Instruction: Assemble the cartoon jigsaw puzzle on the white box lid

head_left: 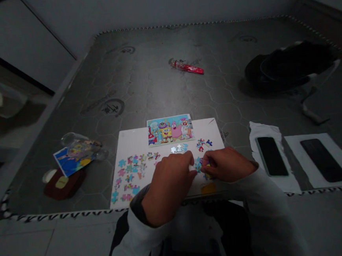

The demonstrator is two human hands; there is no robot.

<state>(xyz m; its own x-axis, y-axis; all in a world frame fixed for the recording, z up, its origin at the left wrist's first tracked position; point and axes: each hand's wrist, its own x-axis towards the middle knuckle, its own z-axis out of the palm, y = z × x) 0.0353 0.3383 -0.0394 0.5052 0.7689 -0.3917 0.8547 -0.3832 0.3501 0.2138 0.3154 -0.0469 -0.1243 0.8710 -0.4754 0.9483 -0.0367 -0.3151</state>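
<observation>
Over the white board (133, 137) my left hand (173, 179) is closed, its curled fingertips beside a small cluster of light-blue jigsaw puzzle pieces (198, 164). What it holds, if anything, is hidden. Facing it from the right, my right hand (227, 165) pinches a small jigsaw piece at the same cluster, mostly covered by the fingers. Loose jigsaw pieces (129, 168) in pink, blue and green spread over the board's left half. More pieces (179, 148) lie just above my left hand, and dark-blue and red ones (203, 144) lie above my right. A cartoon picture card (170, 130) rests along the top edge.
Left of the board are a crumpled clear plastic bag (82, 145), a blue picture card (70, 161) and a dark red case (63, 185). Two phones (271, 156) (324, 160) lie on white paper at right. Farther back are a red pen-like object (186, 67) and a black cap-like item (290, 67).
</observation>
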